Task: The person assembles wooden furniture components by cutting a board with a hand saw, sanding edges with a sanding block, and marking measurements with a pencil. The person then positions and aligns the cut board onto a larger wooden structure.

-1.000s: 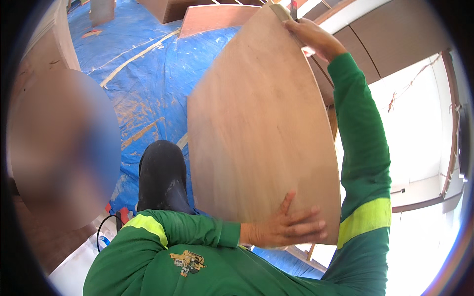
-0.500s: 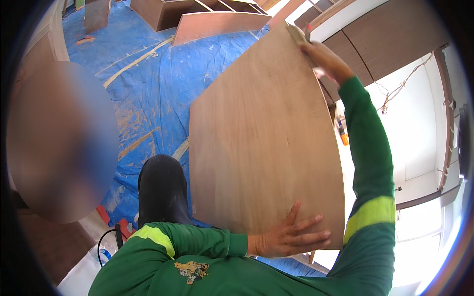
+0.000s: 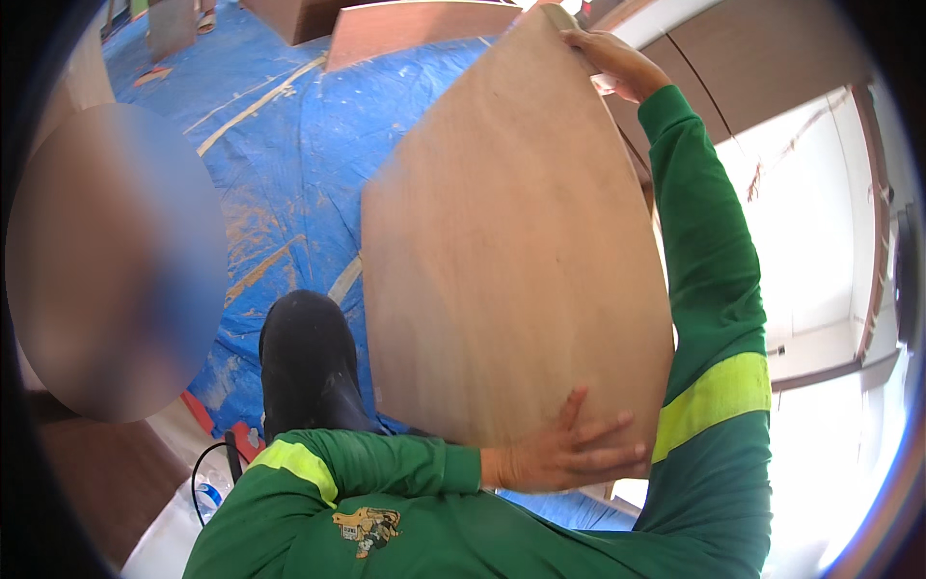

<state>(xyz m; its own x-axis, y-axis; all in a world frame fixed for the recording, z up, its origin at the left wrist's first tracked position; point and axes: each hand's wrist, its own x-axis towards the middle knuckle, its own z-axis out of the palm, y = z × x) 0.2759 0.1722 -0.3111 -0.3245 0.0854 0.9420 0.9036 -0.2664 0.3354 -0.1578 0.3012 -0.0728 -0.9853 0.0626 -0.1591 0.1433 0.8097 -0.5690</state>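
A large light-brown wooden panel (image 3: 511, 241) stands tilted in front of me, its broad face filling the middle. My left hand (image 3: 569, 450) lies flat on its near lower part, fingers spread and holding nothing. At the far top corner my right hand (image 3: 617, 66) is closed around a flat greyish-tan piece (image 3: 559, 17) that lies against the panel's edge. Its kind is hard to tell, since the fingers cover part of it.
Blue sheeting (image 3: 318, 125) with tape strips covers the floor. A dark-clad knee (image 3: 311, 362) is beside the panel's left edge. Wooden boards (image 3: 415, 29) lie at the back; brown cabinet doors (image 3: 743, 77) are on the right. A blurred oval hides the left side.
My right hand and the flat piece have moved slightly farther up and left along the panel's edge. My left hand keeps its place on the panel. The view has shifted a little.
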